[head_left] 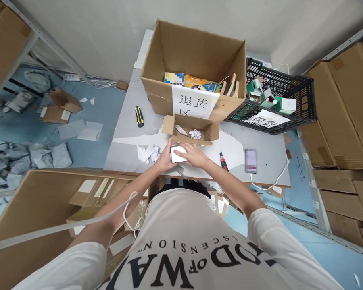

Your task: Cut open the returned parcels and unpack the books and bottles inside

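Note:
Between my two hands is a small white box (178, 154), held just above the table's near edge. My left hand (165, 158) is closed on its left side. My right hand (193, 155) grips it from the right, with a finger lying over the top. Right behind the hands stands a small open cardboard box (199, 139) with its flaps spread and crumpled white paper (195, 133) inside. More crumpled paper (148, 153) lies on the table left of my left hand.
A large carton (199, 40) of books stands at the back, beside a black crate (308, 96) of small green-and-white boxes. A yellow utility knife (139, 117), a red utility knife (223, 162) and a phone (251, 161) on a cable lie on the table (124, 129). Left of me is a big carton (27, 209).

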`<action>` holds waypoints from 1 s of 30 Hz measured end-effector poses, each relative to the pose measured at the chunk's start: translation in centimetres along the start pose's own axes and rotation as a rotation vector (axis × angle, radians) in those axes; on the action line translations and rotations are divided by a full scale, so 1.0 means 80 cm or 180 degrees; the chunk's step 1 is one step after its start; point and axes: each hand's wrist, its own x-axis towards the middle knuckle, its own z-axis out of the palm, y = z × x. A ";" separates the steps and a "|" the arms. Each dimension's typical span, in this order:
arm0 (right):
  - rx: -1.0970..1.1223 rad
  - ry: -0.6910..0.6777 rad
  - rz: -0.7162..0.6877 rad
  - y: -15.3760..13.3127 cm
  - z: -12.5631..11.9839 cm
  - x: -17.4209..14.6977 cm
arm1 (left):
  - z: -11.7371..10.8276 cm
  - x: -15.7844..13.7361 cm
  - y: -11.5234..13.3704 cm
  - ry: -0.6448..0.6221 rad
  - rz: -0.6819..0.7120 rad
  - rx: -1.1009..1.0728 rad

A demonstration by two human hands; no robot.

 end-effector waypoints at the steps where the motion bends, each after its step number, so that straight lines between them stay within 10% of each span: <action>1: -0.0101 -0.0016 0.0016 -0.003 0.000 -0.001 | -0.002 0.000 0.001 -0.0063 0.0032 0.0041; 9: -0.0157 0.0040 -0.0009 -0.007 -0.018 -0.028 | -0.012 0.001 0.002 -0.0607 -0.0298 0.0664; 16: -0.0121 0.1828 0.0565 0.029 -0.186 -0.138 | -0.006 -0.004 -0.005 -0.0901 -0.0696 0.0821; 23: -0.1070 0.3335 0.2851 0.227 -0.359 -0.204 | 0.008 -0.026 -0.015 -0.0869 -0.0999 0.0986; 30: -0.1344 0.3757 0.3952 0.440 -0.357 -0.247 | -0.006 -0.071 -0.019 -0.0652 -0.1109 0.1224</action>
